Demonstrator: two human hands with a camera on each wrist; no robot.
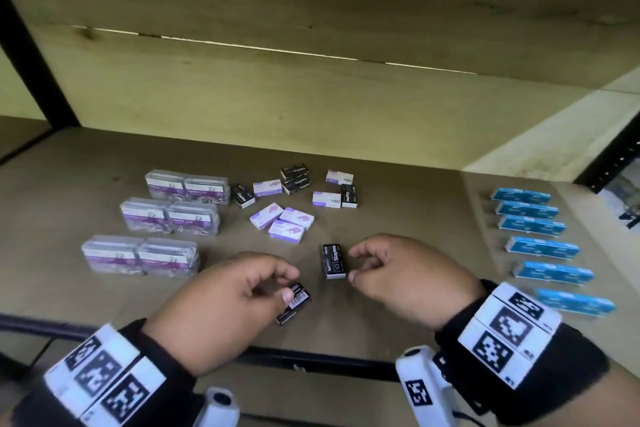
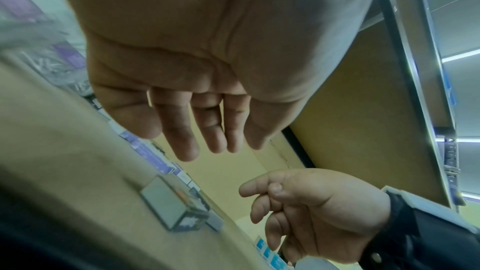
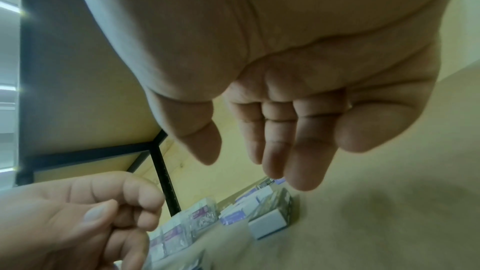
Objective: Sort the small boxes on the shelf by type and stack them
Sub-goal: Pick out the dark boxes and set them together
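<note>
**Shelf inspection: small boxes partly sorted, both hands empty**

Presently, the person's left hand (image 1: 235, 291) hangs over the near edge of the shelf (image 1: 104, 156), thumb and fingers loosely curled above a black staples box (image 1: 294, 302) that lies tilted on the board. From the head view the thumb tip seems close to this box, but the left wrist view shows the fingers (image 2: 182, 137) hanging relaxed with nothing between them, so the hand holds nothing.

The right hand (image 1: 398, 274) sits just right of a second black staples box (image 1: 333, 261), which lies flat on the shelf with its long side running near to far. Its fingers are loosely bent, tips close to the box's right side; whether they touch it cannot be told. The right wrist view shows the palm and fingers (image 3: 285, 141) empty.

Farther back, in the middle of the shelf, boxes remain mixed: a small stack of black staples boxes (image 1: 295, 178), two single black boxes (image 1: 243, 195) (image 1: 349, 196), and white-and-purple boxes (image 1: 282, 221) scattered among them, three of these clustered together.

At the left stand three rows of clear-wrapped purple-labelled packs (image 1: 169, 215), two per row. At the right, six blue boxes (image 1: 540, 248) lie in a column running near to far, each apart from the next.
</note>
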